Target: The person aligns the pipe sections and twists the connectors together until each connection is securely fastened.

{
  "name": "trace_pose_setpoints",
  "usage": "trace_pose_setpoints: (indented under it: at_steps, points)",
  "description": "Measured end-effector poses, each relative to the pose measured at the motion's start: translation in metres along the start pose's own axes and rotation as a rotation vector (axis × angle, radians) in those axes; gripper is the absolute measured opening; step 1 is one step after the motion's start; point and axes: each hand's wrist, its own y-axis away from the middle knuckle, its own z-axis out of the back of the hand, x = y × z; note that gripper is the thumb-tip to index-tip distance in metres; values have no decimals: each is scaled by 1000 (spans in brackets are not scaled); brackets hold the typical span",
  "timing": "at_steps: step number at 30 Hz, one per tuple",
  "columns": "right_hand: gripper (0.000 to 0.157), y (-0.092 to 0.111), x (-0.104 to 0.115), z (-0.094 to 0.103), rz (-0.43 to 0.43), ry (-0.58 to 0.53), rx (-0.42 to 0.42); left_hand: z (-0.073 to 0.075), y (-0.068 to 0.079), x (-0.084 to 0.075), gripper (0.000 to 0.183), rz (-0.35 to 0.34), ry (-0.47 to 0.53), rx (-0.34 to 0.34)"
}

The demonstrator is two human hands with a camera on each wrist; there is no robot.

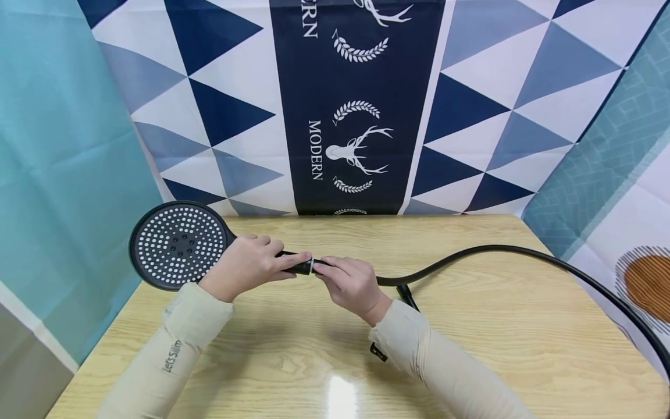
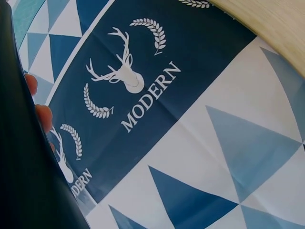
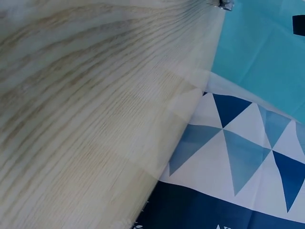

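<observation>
A black round shower head [image 1: 178, 244] with white nozzle dots faces up at the left in the head view. My left hand [image 1: 251, 262] grips its handle, the index finger lying along it towards the end. At that end, a pale ring marks where the handle meets a black hose [image 1: 460, 254]. My right hand [image 1: 352, 284] pinches the hose's end there, its fingertips close to the ring. In the left wrist view, a large dark shape [image 2: 28, 143] fills the left edge, with fingertips [image 2: 44, 117] showing past it. The right wrist view does not show the hand.
From the right hand, the hose curves across the wooden table [image 1: 293, 361] and off its right edge. A black part [image 1: 378, 352] lies partly hidden under the right forearm. Patterned cloth [image 1: 361, 105] hangs behind the table, with teal cloth [image 1: 63, 145] at the left.
</observation>
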Motion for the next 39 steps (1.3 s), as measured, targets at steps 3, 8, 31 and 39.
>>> trace_pose_setpoints:
  at_steps: [3, 8, 31, 39]
  points:
    - [26, 1, 1, 0, -12, -13, 10, 0, 0, 0, 42, -10, -3, 6]
    - [29, -1, 3, 2, -38, -31, 39, 0, 1, -1, 41, -14, -15, 7]
    - [21, -9, -3, 5, 23, 76, 41, 5, -3, 5, 46, 29, -3, 4]
    - [18, -15, -2, 3, 28, 69, -25, 9, -5, 6, 45, 31, 2, 1]
